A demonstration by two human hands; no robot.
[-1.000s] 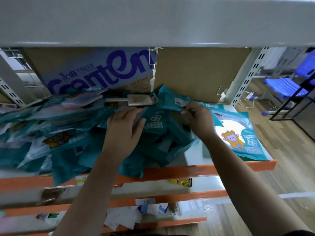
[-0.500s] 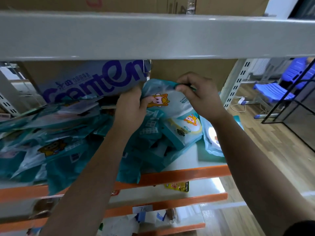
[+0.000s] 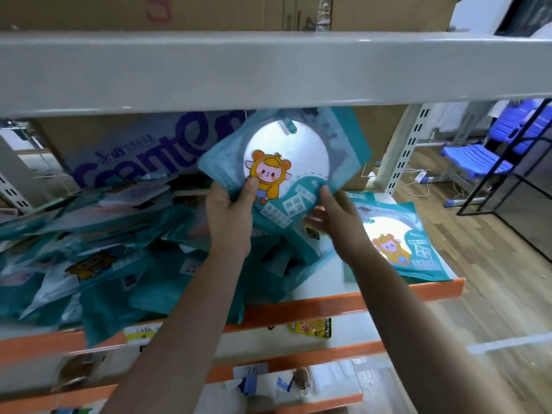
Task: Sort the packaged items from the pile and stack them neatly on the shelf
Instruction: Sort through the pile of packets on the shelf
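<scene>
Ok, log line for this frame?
left hand: grips pouch | right hand: grips pouch | pouch: held above pile | stack: right end of shelf

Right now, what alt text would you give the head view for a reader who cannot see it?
The left hand and right hand hold a teal packet with a cartoon character on its front above an orange-edged shelf. A messy pile of similar packets lies to the left, and a flat packet lies at the shelf's right end.

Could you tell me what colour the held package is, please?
The package is teal, with a white circle and an orange cartoon figure; head view.
</scene>
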